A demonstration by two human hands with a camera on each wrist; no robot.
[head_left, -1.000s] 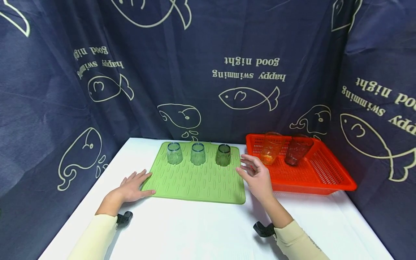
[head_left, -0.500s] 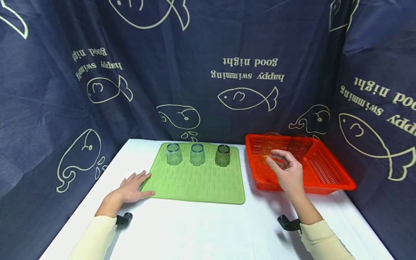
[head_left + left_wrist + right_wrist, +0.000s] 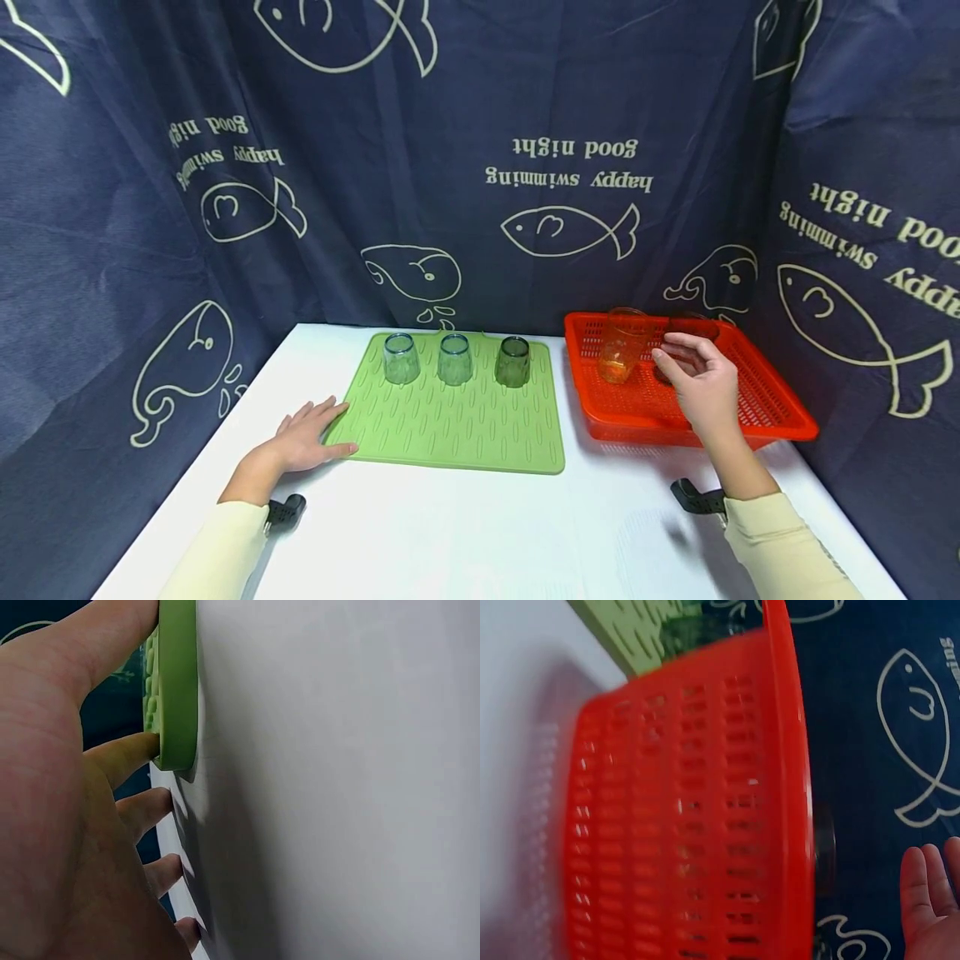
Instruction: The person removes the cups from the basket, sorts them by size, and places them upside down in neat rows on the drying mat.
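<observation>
My left hand (image 3: 303, 435) lies with spread fingers at the left corner of a green ribbed mat (image 3: 442, 433); in the left wrist view its thumb and index finger touch the mat's edge. Above a red plastic basket (image 3: 615, 427) hovers my right hand (image 3: 705, 379), fingers loosely bent and holding nothing. A dark red glass (image 3: 692, 325) in the basket is partly hidden behind that hand. Left of it stands an orange glass (image 3: 622, 346). The right wrist view shows the fingers (image 3: 922, 889) beyond the basket's rim.
Two pale blue-green glasses (image 3: 401, 362) (image 3: 455, 362) and a dark grey-green glass (image 3: 513, 364) stand in a row on the mat, narrow ends up. A white table (image 3: 450, 533) lies beneath everything. Dark blue fish-printed cloth (image 3: 450, 167) encloses the back and sides.
My right hand has moved right from the mat's right edge, past the orange glass, to the dark red glass in the basket. My left hand has stayed in place.
</observation>
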